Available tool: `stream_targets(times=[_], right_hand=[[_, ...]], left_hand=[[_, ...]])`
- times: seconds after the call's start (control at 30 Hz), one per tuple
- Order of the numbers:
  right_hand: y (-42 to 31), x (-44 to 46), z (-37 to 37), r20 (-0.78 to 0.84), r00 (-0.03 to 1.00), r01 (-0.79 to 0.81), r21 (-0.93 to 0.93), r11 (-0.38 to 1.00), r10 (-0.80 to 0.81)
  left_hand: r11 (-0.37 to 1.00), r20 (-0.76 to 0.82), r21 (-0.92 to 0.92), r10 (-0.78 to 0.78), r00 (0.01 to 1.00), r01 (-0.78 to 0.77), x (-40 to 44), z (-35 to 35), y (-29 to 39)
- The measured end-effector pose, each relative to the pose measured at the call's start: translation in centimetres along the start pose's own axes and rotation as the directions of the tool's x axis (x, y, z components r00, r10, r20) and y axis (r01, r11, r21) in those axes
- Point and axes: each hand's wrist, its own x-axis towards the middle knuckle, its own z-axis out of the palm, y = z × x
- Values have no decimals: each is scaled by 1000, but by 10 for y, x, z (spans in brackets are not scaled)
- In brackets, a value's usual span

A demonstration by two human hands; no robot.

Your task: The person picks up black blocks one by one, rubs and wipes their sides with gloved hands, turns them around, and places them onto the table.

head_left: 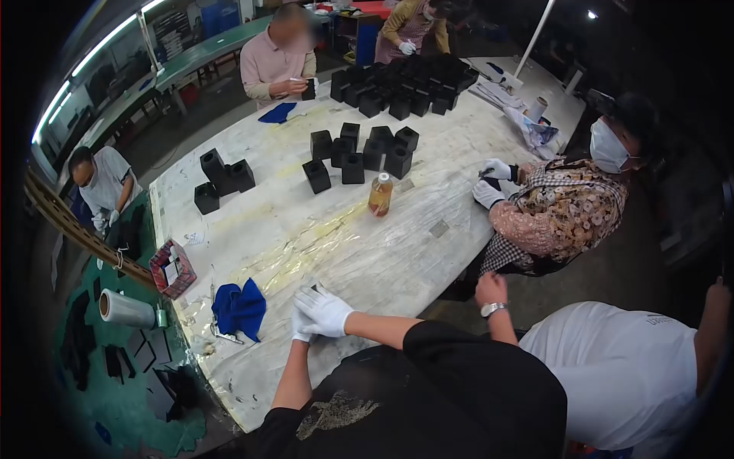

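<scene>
My left hand (pixel 300 324) and my right hand (pixel 326 312), both in white gloves, are together over the near part of the table. The right hand lies across the left, with its fingers bent over. A small dark edge shows by the fingertips, but what they hold is mostly hidden between the gloves. To the left of my hands lies a crumpled blue cloth (pixel 239 307). A silver metal tool (pixel 227 335) lies under its near edge.
Black boxes (pixel 352 168) stand mid-table, more at the back. An amber bottle (pixel 380 194) stands centrally; a patterned basket (pixel 173 269) sits at the left edge. A clear film roll (pixel 127 309) lies on the green table. A masked co-worker (pixel 566 191) sits right; others work around.
</scene>
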Motion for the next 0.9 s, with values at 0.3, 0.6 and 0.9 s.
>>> stream_targets(times=[0.3, 0.6, 0.9], right_hand=[[19, -44, -10, -8, 995, -101, -79, 992, 100], [25, -13, -25, 36, 979, -202, 56, 978, 200], [1, 19, -9, 18, 996, -87, 38, 995, 87]], left_hand=[[918, 10, -361, -173, 985, 164, -3, 1, 1], [885, 27, 465, 28, 999, -38, -12, -3, 5], [999, 30, 33, -31, 999, 30, 2, -4, -3]])
